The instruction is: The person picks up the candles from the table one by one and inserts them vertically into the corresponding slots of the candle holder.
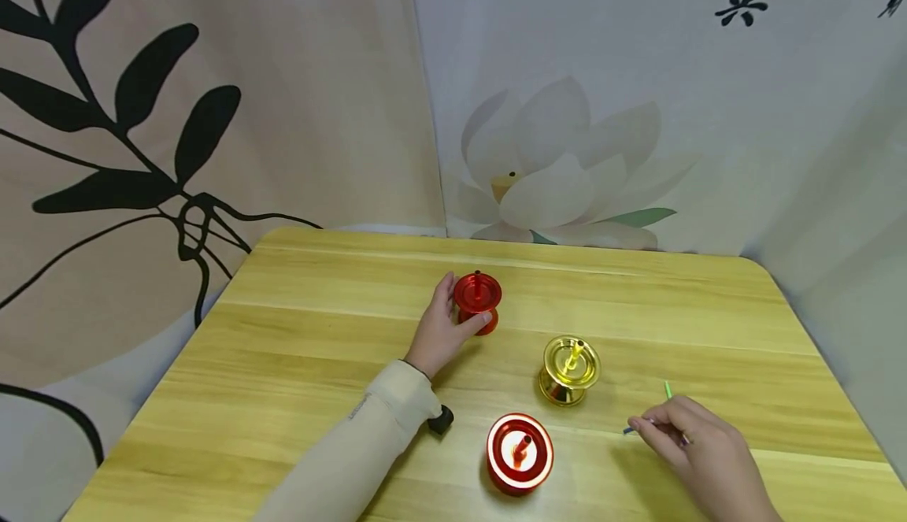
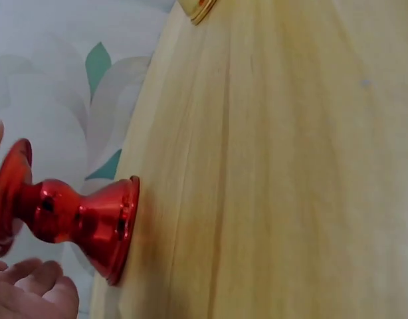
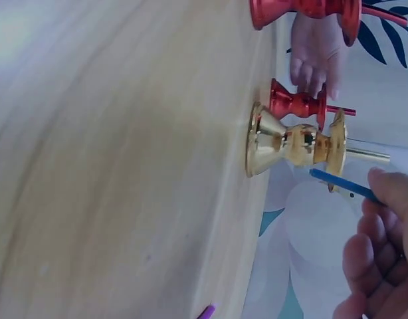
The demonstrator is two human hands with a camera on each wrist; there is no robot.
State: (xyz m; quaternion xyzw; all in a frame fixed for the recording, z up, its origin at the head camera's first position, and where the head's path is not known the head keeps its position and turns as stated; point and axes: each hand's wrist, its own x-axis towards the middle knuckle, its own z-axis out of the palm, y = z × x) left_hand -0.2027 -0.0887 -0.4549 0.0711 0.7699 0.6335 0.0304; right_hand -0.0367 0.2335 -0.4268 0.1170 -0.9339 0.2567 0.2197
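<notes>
At the far red candlestick (image 1: 478, 295), my left hand (image 1: 438, 331) has its thumb on the near side and fingers on the far side. In the left wrist view, gaps show between that candlestick's stem and the fingers (image 2: 48, 282); its base stands on the table. My right hand (image 1: 712, 451), raised at the right, pinches a thin blue stick (image 3: 345, 184) between thumb and finger. A green stick tip (image 1: 668, 390) pokes up behind this hand; how it is held is hidden. A gold candlestick (image 1: 569, 371) and a nearer red candlestick (image 1: 520, 455) stand upright between the hands.
The light wooden table (image 1: 340, 301) runs back to a printed curtain (image 1: 340, 97) with leaves and a lotus. A purple tip (image 3: 205, 312) shows at the bottom of the right wrist view. A dark wrist-worn piece (image 1: 441, 421) juts from the left sleeve.
</notes>
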